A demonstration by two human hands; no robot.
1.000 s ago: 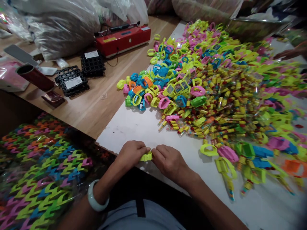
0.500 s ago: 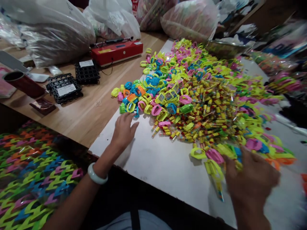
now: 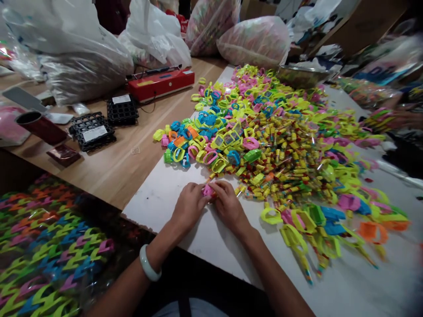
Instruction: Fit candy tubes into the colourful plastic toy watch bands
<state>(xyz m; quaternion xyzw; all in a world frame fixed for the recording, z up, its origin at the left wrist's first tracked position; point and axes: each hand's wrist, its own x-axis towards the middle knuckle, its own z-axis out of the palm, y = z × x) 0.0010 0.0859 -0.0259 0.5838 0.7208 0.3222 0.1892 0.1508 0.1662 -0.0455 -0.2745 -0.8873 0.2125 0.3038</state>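
The small pink plastic piece (image 3: 208,191) sits pinched between both hands at the near edge of the toy heap, low over the white surface (image 3: 185,193), which lets the fingers press on it from opposite sides. The left hand (image 3: 189,206) and the right hand (image 3: 228,204) are both closed on it, fingertips meeting. The heap of coloured plastic rings and candy tubes (image 3: 280,141) lies just beyond, within easy reach. Assembled toys (image 3: 313,224) lie to the right. A red heat sealer (image 3: 161,83) and black trays (image 3: 92,130) rest farther left on the wooden top.
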